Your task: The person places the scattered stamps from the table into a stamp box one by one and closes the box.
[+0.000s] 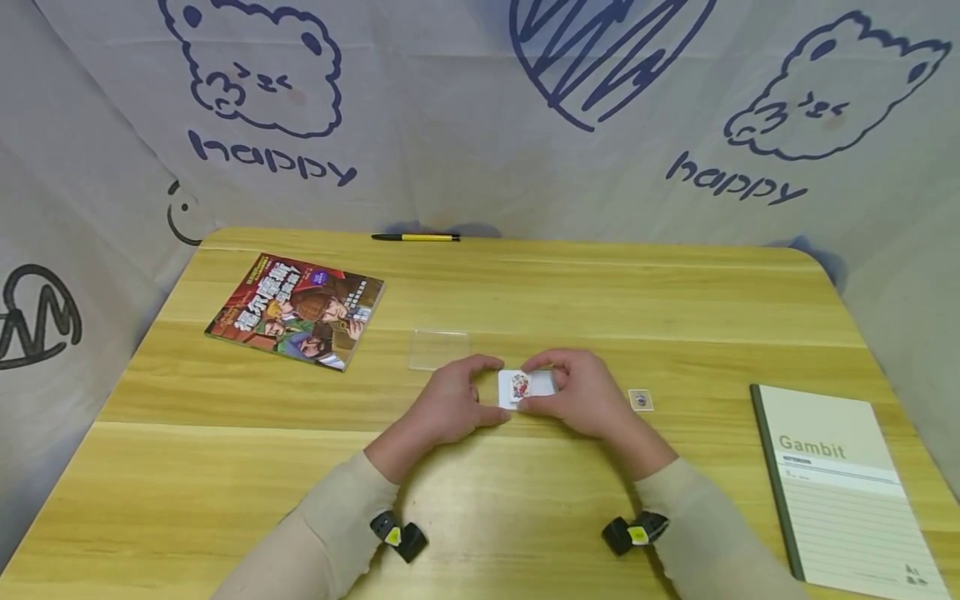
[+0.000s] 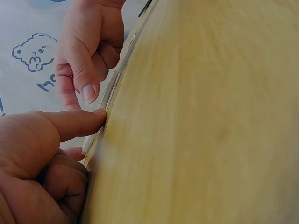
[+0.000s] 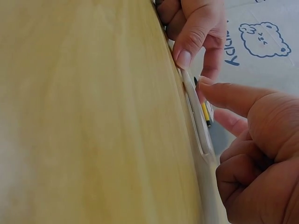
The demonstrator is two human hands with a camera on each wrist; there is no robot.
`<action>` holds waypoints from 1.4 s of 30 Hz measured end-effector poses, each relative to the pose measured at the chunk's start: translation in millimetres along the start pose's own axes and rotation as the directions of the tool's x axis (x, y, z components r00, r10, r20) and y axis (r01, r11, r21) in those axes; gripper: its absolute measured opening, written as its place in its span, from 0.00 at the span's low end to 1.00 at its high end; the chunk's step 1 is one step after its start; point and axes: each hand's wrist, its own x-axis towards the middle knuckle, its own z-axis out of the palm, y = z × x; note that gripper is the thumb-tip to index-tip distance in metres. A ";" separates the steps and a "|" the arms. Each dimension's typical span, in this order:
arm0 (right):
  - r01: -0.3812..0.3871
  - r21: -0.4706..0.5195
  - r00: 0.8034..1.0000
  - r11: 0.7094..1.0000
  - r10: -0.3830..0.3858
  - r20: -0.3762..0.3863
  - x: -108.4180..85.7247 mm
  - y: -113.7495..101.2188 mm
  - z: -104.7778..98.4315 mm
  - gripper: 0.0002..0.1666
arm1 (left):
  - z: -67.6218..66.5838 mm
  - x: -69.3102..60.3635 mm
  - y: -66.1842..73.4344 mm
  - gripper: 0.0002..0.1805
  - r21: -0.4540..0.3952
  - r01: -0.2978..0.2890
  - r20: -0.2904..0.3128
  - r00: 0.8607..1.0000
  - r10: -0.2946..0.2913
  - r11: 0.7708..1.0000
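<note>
A flat white case (image 1: 504,392) lies on the table between both hands. The left hand (image 1: 457,402) grips its left end, thumb on the near edge and a finger on the far edge; in the left wrist view the left hand (image 2: 42,154) has its thumb against the case (image 2: 111,95). A small white piece with a colourful picture (image 1: 520,385) is over the case. The right hand (image 1: 585,393) has thumb and forefinger at the piece's near and far edges, pinching it. In the right wrist view the right hand (image 3: 261,140) is just above the case (image 3: 198,121).
A clear rectangular sheet or lid (image 1: 438,350) lies behind the left hand, and a small clear square with a picture (image 1: 641,400) beside the right wrist. A comic book (image 1: 296,312) is at back left, a pen (image 1: 416,237) at the far edge, a notebook (image 1: 843,492) at right.
</note>
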 end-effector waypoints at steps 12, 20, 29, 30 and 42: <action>-0.002 -0.014 1.000 1.000 0.002 0.018 1.1 -0.4 0.5 0.25 | 1.9 0.3 -0.9 0.36 -0.006 -0.011 0.003 1.000 0.011 1.000; -0.021 -0.013 0.999 1.000 0.022 0.032 1.6 -0.3 0.0 0.26 | 1.3 -0.1 -0.6 0.36 0.005 -0.019 0.005 1.000 0.019 1.000; -0.048 0.010 0.999 0.999 0.048 0.008 -0.3 2.5 -5.3 0.29 | 0.5 1.3 -1.1 0.36 0.016 -0.005 0.003 1.000 0.005 1.000; -0.052 0.010 0.999 0.999 0.052 0.005 -0.9 3.1 -6.4 0.29 | 0.3 1.2 -1.0 0.35 0.016 -0.005 0.002 1.000 0.005 1.000; -0.072 0.040 0.996 0.997 0.074 -0.041 -15.2 16.5 -21.2 0.27 | 1.5 1.3 -2.3 0.36 0.008 -0.005 -0.006 1.000 0.005 1.000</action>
